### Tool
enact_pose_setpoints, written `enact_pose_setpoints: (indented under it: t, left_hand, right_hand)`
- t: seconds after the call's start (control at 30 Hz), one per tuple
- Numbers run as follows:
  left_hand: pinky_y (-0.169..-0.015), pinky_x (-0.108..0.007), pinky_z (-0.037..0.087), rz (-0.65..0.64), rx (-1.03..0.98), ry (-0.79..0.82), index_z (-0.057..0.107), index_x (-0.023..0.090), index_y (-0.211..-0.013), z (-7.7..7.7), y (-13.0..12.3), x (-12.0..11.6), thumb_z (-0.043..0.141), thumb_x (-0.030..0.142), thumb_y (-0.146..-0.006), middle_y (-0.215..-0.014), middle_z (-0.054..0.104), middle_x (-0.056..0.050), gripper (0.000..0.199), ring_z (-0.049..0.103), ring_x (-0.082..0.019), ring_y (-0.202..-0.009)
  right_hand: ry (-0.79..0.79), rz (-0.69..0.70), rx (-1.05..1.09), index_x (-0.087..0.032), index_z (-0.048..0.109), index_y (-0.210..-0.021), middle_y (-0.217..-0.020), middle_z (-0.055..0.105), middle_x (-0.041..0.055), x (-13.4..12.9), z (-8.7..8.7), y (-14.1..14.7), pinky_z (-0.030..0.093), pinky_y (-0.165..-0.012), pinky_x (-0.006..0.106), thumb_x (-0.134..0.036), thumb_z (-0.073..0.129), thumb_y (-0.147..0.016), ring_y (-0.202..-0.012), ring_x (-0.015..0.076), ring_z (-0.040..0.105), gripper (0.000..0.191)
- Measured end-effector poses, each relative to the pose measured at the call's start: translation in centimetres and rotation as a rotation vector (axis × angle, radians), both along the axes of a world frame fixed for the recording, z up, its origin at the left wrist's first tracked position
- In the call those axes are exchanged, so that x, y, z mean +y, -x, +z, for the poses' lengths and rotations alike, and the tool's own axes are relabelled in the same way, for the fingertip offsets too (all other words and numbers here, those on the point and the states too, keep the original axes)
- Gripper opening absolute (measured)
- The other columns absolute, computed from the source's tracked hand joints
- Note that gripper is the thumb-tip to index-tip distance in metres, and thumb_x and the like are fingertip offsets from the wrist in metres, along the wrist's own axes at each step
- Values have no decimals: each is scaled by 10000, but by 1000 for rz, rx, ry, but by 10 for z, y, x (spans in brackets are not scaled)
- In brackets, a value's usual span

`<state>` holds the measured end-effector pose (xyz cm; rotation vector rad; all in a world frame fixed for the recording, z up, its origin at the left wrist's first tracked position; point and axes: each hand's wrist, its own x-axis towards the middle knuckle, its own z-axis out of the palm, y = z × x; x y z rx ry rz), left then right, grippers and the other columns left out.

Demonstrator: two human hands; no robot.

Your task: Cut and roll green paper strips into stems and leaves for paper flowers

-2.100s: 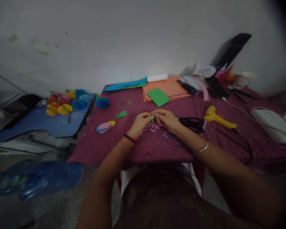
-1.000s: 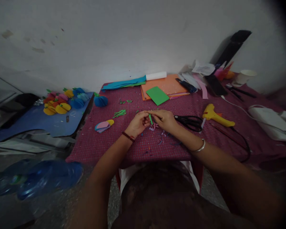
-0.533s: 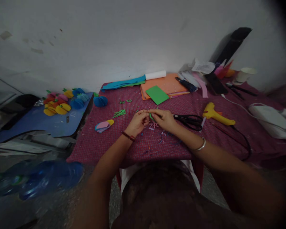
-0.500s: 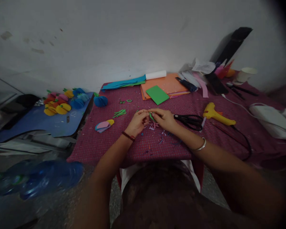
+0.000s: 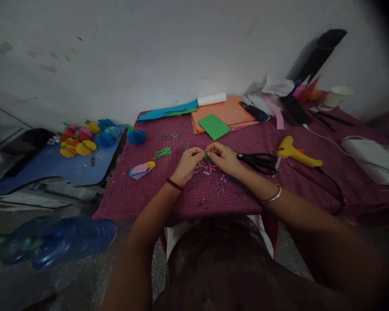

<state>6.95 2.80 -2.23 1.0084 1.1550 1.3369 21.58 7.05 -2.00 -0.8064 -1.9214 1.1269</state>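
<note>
Fingertips of my left hand point(image 5: 192, 163) and my right hand point(image 5: 222, 156) meet over the table, both pinching a small green paper piece point(image 5: 206, 156) that they mostly hide. Below them lie pink and purple paper scraps point(image 5: 210, 167). Black-handled scissors point(image 5: 259, 162) rest just right of my right hand. To the left are thin green paper strips point(image 5: 162, 152) and a small stack of pink, blue and yellow paper cutouts point(image 5: 141, 170). A green paper square point(image 5: 214, 126) lies behind my hands on orange sheets point(image 5: 227, 111).
A yellow glue gun point(image 5: 298, 153) with a cord lies at the right, near a phone point(image 5: 294, 109) and a white box point(image 5: 372, 160). One blue paper ball point(image 5: 136, 136) sits at the table's left edge. Colourful paper balls point(image 5: 81, 140) cover part of a blue side table point(image 5: 84, 170). Large plastic bottles point(image 5: 71, 242) lie lower left.
My fingertips have drawn closer together around the green paper, so less of it shows. The view has shifted slightly; the things on the table lie as before.
</note>
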Motion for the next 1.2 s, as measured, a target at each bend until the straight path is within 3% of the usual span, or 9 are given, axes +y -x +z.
enact_pose_setpoints:
  t: [0.2, 0.47, 0.6, 0.83, 1.2]
  left_hand:
    - [-372, -190, 189, -80, -14, 85, 502, 168, -617, 1, -1, -1, 636, 231, -678, -457, 409, 74, 160, 308, -26, -356]
    - [-362, -185, 192, -77, -55, 118, 484, 168, -594, 0, -1, -1, 606, 191, -658, -487, 435, 57, 139, 342, -31, -377]
    - [-386, -173, 210, -131, -191, 195, 454, 161, -570, 3, 0, -2, 595, 152, -644, -494, 423, 50, 160, 349, -30, -404]
    - [-392, -152, 214, -163, -434, 365, 485, 145, -608, 10, 2, -4, 563, 99, -646, -498, 411, 48, 98, 352, -32, -419]
    - [-379, -180, 259, -236, -532, 330, 530, 145, -630, 7, 9, -1, 494, 125, -629, -493, 474, 13, 42, 397, -75, -404]
  right_hand:
    - [-34, 15, -5, -187, 561, -743, -628, 536, -26, 3, 1, -1, 326, -516, 240, -264, 546, -762, -532, 98, 438, 81]
    - [103, 66, 36, -184, 567, -750, -587, 536, -28, 6, 0, -1, 333, -495, 238, -269, 539, -730, -496, 98, 442, 91]
    - [-22, 52, 2, -183, 585, -760, -661, 584, -6, 4, -1, -1, 383, -564, 247, -219, 519, -749, -582, 116, 499, 75]
    - [-400, 87, -62, -190, 641, -794, -757, 607, 31, 4, 0, -6, 412, -688, 285, -129, 510, -789, -728, 157, 564, 146]
    - [-582, 105, -69, -175, 634, -830, -764, 608, 30, 9, -1, -8, 422, -679, 265, -133, 537, -851, -735, 145, 570, 108]
